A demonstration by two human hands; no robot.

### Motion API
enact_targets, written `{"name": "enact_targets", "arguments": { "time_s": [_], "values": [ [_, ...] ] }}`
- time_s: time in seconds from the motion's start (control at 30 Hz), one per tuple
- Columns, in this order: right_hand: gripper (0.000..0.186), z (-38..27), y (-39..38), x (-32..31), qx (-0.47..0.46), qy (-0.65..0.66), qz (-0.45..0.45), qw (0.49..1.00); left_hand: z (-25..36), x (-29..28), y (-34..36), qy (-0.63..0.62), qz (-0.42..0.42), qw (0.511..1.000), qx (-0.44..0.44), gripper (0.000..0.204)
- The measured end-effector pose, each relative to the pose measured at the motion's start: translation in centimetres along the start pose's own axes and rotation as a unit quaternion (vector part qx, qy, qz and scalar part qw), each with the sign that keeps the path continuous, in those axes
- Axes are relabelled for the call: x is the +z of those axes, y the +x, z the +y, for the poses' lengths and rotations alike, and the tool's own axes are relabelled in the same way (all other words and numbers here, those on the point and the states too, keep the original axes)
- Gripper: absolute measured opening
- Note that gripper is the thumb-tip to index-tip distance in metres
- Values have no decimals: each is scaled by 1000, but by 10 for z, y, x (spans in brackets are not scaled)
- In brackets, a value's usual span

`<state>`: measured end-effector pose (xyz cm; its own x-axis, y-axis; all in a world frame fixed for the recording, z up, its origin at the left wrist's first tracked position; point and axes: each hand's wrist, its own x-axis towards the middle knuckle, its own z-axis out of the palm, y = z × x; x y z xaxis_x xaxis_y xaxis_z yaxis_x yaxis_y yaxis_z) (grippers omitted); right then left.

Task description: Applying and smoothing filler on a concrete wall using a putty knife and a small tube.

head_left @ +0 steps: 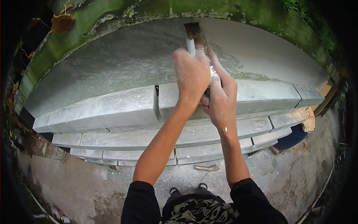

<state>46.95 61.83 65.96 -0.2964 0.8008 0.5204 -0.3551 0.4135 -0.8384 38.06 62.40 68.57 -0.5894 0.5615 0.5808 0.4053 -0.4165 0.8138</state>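
Both my hands are raised close together before a pale grey wall (pixel 130 48), dusted with white powder. My left hand (pixel 192 74) is closed round a short pale grey rod (pixel 191 47), whose end sticks out above the fist. Beside it, my right hand (pixel 223 95) is closed, its fingers reaching up along a flat brown-bladed tool (pixel 201 39). The blade's dark upper end points at the wall, and its lower part is hidden by my hands. White crumbs cling between the hands, and a few white flecks hang in the air.
Long grey blocks (pixel 108 108) are stacked in stepped rows below the wall. A mossy green ledge (pixel 149 11) curves overhead. On the concrete floor (pixel 291 179), a wood-like scrap (pixel 207 168) lies near my feet. A dark blue rounded thing (pixel 292 137) sits at the right beside cardboard (pixel 309 119).
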Motion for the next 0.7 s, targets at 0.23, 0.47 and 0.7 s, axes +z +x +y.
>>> {"name": "enact_targets", "arguments": {
  "time_s": [0.23, 0.47, 0.7],
  "values": [
    [61, -4, 9, 6, -22, -15, -9, 1000, -4, 4, 1, -36, 46, 998, 5, 30],
    [59, 8, 6, 0, -19, -8, 19, 1000, 0, 12, 12, -16, 4, 1000, -6, 44],
    [57, -4, 21, 0, -30, 3, 0, 1000, 3, 15, 28, -5, 19, 996, 82, 43]
  ]
}}
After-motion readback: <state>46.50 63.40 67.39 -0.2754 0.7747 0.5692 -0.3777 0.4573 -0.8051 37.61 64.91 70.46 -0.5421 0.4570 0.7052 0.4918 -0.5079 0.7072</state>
